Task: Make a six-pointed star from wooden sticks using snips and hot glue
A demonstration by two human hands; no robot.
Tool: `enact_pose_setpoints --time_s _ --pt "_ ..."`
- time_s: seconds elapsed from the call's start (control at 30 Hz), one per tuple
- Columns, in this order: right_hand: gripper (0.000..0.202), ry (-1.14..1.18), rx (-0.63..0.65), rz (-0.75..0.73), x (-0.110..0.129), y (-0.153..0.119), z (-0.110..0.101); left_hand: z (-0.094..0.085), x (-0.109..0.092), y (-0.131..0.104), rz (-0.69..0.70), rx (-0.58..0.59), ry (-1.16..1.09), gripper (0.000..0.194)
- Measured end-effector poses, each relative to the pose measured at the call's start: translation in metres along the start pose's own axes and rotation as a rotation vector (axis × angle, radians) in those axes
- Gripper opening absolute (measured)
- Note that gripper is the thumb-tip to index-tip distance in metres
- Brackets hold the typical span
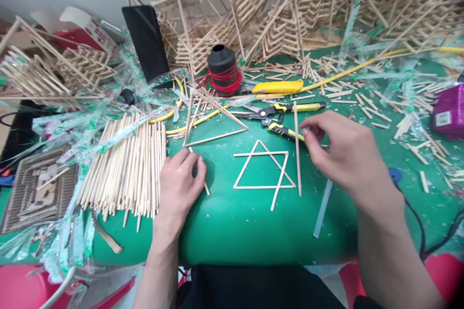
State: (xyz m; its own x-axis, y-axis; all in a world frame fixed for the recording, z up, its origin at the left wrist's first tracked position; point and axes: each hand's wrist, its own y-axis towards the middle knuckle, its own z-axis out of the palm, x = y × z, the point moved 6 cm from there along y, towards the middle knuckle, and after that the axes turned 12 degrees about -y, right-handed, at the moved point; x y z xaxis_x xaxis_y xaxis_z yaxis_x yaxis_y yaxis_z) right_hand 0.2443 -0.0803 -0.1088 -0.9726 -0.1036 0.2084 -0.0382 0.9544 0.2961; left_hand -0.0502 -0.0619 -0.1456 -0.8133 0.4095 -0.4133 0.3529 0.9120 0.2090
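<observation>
My left hand (181,178) lies curled over a thin wooden stick (207,188), just right of a thick bundle of wooden sticks (123,169). Part of that stick is hidden under the fingers. My right hand (340,149) is closed in a pinch at the right side of another wooden stick (298,164), whose top end overlaps the pliers' handle. Between my hands, a star-like figure of overlapping sticks (264,187) lies flat on the green table (232,231). Behind it stands a triangular stick frame (217,138).
Pliers (268,113), a yellow cutter knife (279,87) and a black spool with red thread (223,72) lie behind. A glue stick (322,210) is near my right wrist. Stacked stick structures (279,34), a phone (145,43) and plastic wrapping (72,231) crowd the edges.
</observation>
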Motion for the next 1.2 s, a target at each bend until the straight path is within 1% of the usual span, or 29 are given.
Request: enact_pose_setpoints --time_s 0.1,0.2,0.27,0.37,0.5,0.57,0.7,0.83,0.93,1.07,1.2 --pt "0.015 0.042 -0.054 -0.067 0.017 -0.012 -0.004 0.0 -0.014 0.0 0.102 -0.001 -0.093 0.018" --pt "0.019 0.051 -0.075 -0.124 0.029 -0.023 -0.001 0.007 -0.038 0.001 0.222 0.074 -0.188 0.025" --pt "0.02 0.038 -0.071 -0.136 0.033 -0.027 0.004 0.012 -0.05 0.005 0.239 0.103 -0.221 0.026" --pt "0.019 0.019 -0.061 -0.1 0.035 -0.029 0.009 0.017 -0.064 0.017 0.219 0.1 -0.261 0.019" --pt "0.019 -0.065 -0.049 0.022 0.033 -0.029 0.013 0.019 -0.076 0.034 0.232 0.12 -0.274 0.016" --pt "0.024 -0.094 -0.029 0.061 0.031 -0.03 0.016 0.019 -0.077 0.039 0.22 0.119 -0.269 0.016" --pt "0.032 -0.067 0.029 0.102 0.028 -0.033 0.025 0.021 -0.068 0.039 0.156 0.129 -0.295 0.018" --pt "0.032 -0.057 0.05 0.138 0.025 -0.035 0.031 0.027 -0.061 0.033 0.13 0.148 -0.328 0.018" --pt "0.031 -0.069 0.053 0.146 0.025 -0.035 0.031 0.029 -0.058 0.028 0.125 0.151 -0.347 0.018" --pt "0.03 -0.076 -0.007 0.124 0.033 -0.035 0.017 0.025 -0.057 0.028 0.105 0.143 -0.379 0.018" --pt "0.021 -0.057 -0.073 0.068 0.043 -0.037 -0.002 0.021 -0.061 0.038 0.064 0.141 -0.422 0.019"
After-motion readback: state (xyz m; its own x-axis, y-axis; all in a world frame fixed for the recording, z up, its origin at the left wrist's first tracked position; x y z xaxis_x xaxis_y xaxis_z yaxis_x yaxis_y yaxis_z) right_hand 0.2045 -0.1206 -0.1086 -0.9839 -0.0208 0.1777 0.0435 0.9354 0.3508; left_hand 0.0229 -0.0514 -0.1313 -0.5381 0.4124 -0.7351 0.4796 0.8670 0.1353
